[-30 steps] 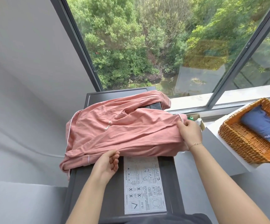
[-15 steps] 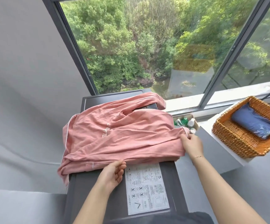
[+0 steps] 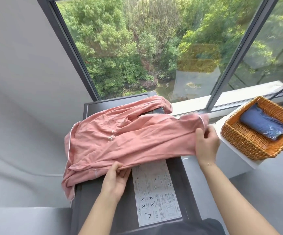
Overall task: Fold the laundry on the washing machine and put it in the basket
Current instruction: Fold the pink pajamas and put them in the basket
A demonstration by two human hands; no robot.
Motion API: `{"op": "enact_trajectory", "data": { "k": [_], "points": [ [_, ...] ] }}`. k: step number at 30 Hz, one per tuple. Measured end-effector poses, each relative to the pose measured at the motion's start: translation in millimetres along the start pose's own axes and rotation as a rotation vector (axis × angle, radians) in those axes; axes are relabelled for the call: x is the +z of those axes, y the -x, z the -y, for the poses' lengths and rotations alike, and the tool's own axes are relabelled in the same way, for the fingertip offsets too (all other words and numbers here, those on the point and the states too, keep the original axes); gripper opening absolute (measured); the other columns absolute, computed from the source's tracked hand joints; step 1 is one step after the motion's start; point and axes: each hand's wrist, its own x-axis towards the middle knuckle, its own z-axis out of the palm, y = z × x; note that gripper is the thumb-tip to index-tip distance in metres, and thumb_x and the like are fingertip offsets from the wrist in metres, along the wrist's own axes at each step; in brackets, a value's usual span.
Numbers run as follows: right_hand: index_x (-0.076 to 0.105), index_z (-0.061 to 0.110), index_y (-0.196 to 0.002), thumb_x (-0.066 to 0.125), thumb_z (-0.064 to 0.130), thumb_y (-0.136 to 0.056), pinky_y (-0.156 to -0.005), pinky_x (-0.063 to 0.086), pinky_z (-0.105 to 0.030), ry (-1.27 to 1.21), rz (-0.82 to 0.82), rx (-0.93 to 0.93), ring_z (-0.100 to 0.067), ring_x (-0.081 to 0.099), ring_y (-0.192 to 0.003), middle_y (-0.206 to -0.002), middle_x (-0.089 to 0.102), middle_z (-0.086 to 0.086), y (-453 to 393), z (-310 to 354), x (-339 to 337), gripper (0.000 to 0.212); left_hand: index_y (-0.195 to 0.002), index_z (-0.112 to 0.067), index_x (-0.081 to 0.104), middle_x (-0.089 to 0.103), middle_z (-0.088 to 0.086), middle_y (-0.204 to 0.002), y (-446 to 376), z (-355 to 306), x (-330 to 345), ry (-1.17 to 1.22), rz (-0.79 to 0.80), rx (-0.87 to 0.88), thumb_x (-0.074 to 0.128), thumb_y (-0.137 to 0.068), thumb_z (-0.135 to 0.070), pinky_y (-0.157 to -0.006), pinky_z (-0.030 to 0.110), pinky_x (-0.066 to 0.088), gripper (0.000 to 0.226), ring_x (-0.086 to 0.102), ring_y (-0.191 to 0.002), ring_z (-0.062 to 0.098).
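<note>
- Grey wall [image 3: 18, 82] fills the left side; the dark window frame [image 3: 69, 48] slants up from the machine's back corner, trees behind the glass.
- Pink pajama top [image 3: 120, 141] lies crumpled across the back half of the dark grey washing machine [image 3: 90, 200]. White piping runs along its left edge, and small pale buttons show near the middle.
- The garment's left corner hangs off the machine's left side; a loose fold at the back reaches toward the window sill [image 3: 188, 106].
- Left hand [image 3: 116, 177] has thumb and fingers pinched together on the garment's near hem, just left of the white instruction sticker [image 3: 156, 192].
- Compared with half a second ago, the left hand now grips the hem; before, it lay loosely at the cloth edge.
- Right hand [image 3: 205, 146] is clamped on the garment's right end, which is lifted off the machine's right edge; a thin bracelet sits on the wrist.
- The right end of the cloth is higher and pulled further right than earlier, and it now covers the small box of bottles seen before.
- Wicker basket [image 3: 249, 141] sits on a white ledge [image 3: 235, 160] right of the machine, well apart from the pink top.
- A folded blue garment [image 3: 262, 127] lies inside the basket, same as earlier.
</note>
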Motion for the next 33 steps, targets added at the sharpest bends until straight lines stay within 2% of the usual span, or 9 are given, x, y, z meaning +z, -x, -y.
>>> {"op": "enact_trajectory", "data": {
  "k": [4, 8, 11, 14, 18, 22, 28, 30, 33],
  "points": [
    [0.039, 0.014, -0.064, 0.063, 0.038, -0.086, -0.05, 0.023, -0.03, 0.135, 0.266, 0.608, -0.021, 0.033, -0.064, -0.064, 0.034, -0.006, 19, -82, -9, 0.041, -0.066, -0.008, 0.042, 0.05, 0.01, -0.063, -10, 20, -13, 0.103, -0.124, -0.162, 0.03, -0.083, 0.015, -0.048, 0.028, 0.056, 0.031, 0.053, -0.06, 0.019],
    [0.051, 0.018, -0.085, 0.063, 0.047, -0.066, -0.052, 0.033, -0.022, -0.118, 0.299, 0.873, -0.02, 0.044, -0.066, -0.08, 0.047, -0.008, 25, -101, -12, 0.037, -0.068, -0.01, 0.043, 0.046, 0.009, -0.068, -9, 31, -13, 0.146, -0.117, -0.183, 0.03, -0.086, 0.014, -0.071, 0.032, 0.048, 0.032, 0.048, -0.066, 0.019],
    [0.059, 0.017, -0.095, 0.062, 0.039, -0.082, -0.05, 0.041, -0.021, -0.262, 0.373, 1.027, -0.017, 0.049, -0.061, -0.078, 0.055, -0.004, 25, -97, -15, 0.025, -0.075, -0.01, 0.055, 0.064, 0.005, -0.063, 0, 26, -5, 0.176, -0.046, -0.181, 0.047, -0.09, 0.005, -0.082, 0.033, 0.046, 0.022, 0.058, -0.076, 0.017],
    [0.062, 0.011, -0.09, 0.067, 0.023, -0.086, -0.046, 0.037, -0.021, -0.214, 0.256, 0.847, -0.017, 0.049, -0.065, -0.079, 0.056, -0.005, 22, -92, -17, 0.013, -0.082, -0.011, 0.06, 0.067, 0.003, -0.068, -1, 16, 6, 0.197, -0.011, -0.221, 0.061, -0.091, -0.015, -0.073, 0.029, 0.052, 0.01, 0.06, -0.078, 0.013],
    [0.064, 0.015, -0.082, 0.065, 0.03, -0.089, -0.054, 0.038, -0.01, -0.101, 0.174, 0.184, -0.006, 0.05, -0.07, -0.07, 0.058, 0.008, 4, -55, -25, 0.016, -0.099, -0.013, 0.057, 0.06, 0.003, -0.085, -11, 18, -2, 0.151, -0.06, -0.198, 0.053, -0.097, -0.027, -0.045, 0.021, 0.054, 0.014, 0.056, -0.077, 0.012],
    [0.073, 0.025, -0.099, 0.066, 0.036, -0.087, -0.066, 0.043, -0.013, 0.144, 0.225, -0.157, -0.002, 0.061, -0.078, -0.082, 0.069, 0.012, -20, -25, -31, 0.018, -0.102, -0.012, 0.059, 0.072, 0.007, -0.073, -9, 30, -14, 0.135, -0.022, -0.122, 0.044, -0.1, -0.03, -0.07, 0.03, 0.055, 0.024, 0.059, -0.084, 0.017],
    [0.07, 0.025, -0.086, 0.062, 0.043, -0.089, -0.072, 0.044, -0.028, -0.015, 0.248, -0.027, -0.013, 0.056, -0.078, -0.076, 0.066, -0.005, -38, -30, -13, 0.02, -0.11, -0.006, 0.058, 0.07, 0.015, -0.095, -13, 30, -15, 0.24, 0.04, -0.158, 0.038, -0.102, -0.032, -0.108, 0.042, 0.036, 0.034, 0.059, -0.1, 0.026],
    [0.063, 0.015, -0.078, 0.062, 0.045, -0.088, -0.062, 0.038, -0.032, 0.176, 0.34, 0.142, -0.02, 0.053, -0.072, -0.067, 0.057, -0.004, -42, -55, -7, 0.032, -0.111, -0.008, 0.058, 0.065, 0.012, -0.099, -14, 30, -16, 0.214, -0.023, -0.141, 0.039, -0.102, -0.027, -0.111, 0.041, 0.034, 0.028, 0.059, -0.093, 0.023],
    [0.067, 0.005, -0.095, 0.058, 0.028, -0.091, -0.074, 0.045, -0.036, 0.436, 0.425, 0.365, -0.031, 0.061, -0.088, -0.089, 0.067, -0.014, -34, -104, -8, 0.025, -0.129, -0.009, 0.052, 0.061, 0.007, -0.096, -11, 24, -17, 0.133, -0.239, -0.002, 0.046, -0.099, -0.011, -0.1, 0.035, 0.041, 0.031, 0.057, -0.085, 0.016]
  ]
}}
